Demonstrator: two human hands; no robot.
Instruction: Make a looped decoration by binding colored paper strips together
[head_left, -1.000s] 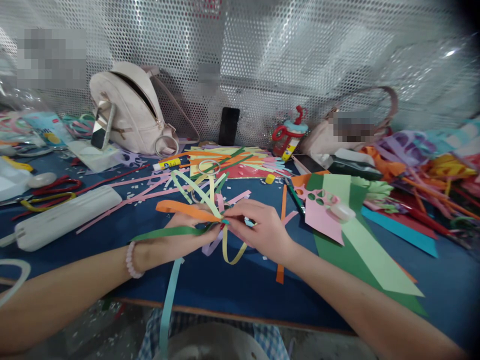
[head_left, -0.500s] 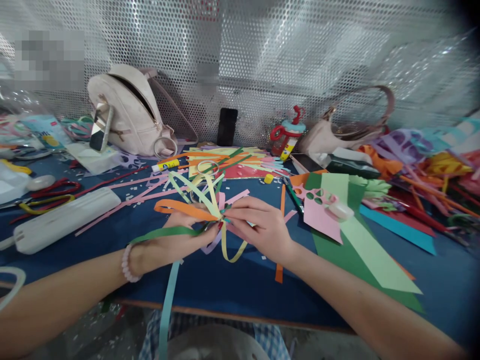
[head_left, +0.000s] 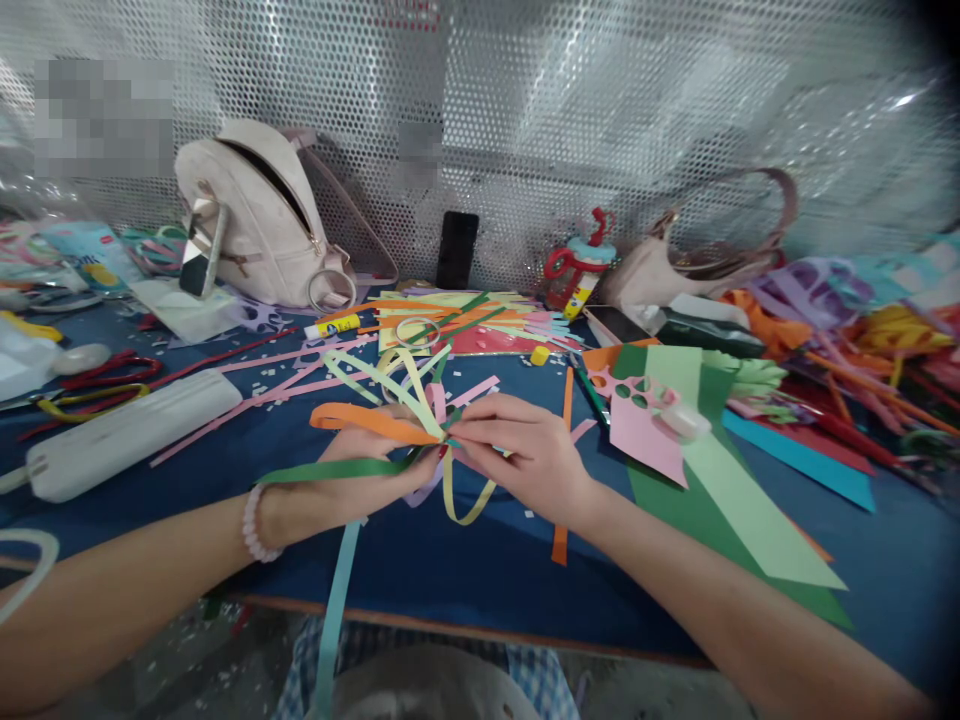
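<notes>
My left hand (head_left: pixel 367 470), with a pink bead bracelet (head_left: pixel 255 525), is closed on the gathered ends of several looped paper strips. An orange paper loop (head_left: pixel 352 415) points left from it, and a pale green loop (head_left: pixel 375 375) rises toward the back. A dark green strip (head_left: pixel 330 469) lies across the wrist, while a light blue strip (head_left: pixel 339 590) hangs past the table edge. Below the fingers curves a yellow loop (head_left: pixel 466 518). My right hand (head_left: pixel 525 450) pinches the strips at the same meeting point; its fingertips partly hide what they grip.
Behind the hands lies a pile of coloured paper strips (head_left: pixel 465 312), beside a glue stick (head_left: pixel 334 327). To the left are a white power strip (head_left: pixel 135 435) and yellow-handled scissors (head_left: pixel 94 402). Green paper sheets (head_left: pixel 720 500) and a pink sheet (head_left: pixel 649 445) lie right. A phone (head_left: pixel 457 250) stands behind.
The pale green loops have swung slightly left. Both hands stay together at the meeting point of the strips, with little visible movement.
</notes>
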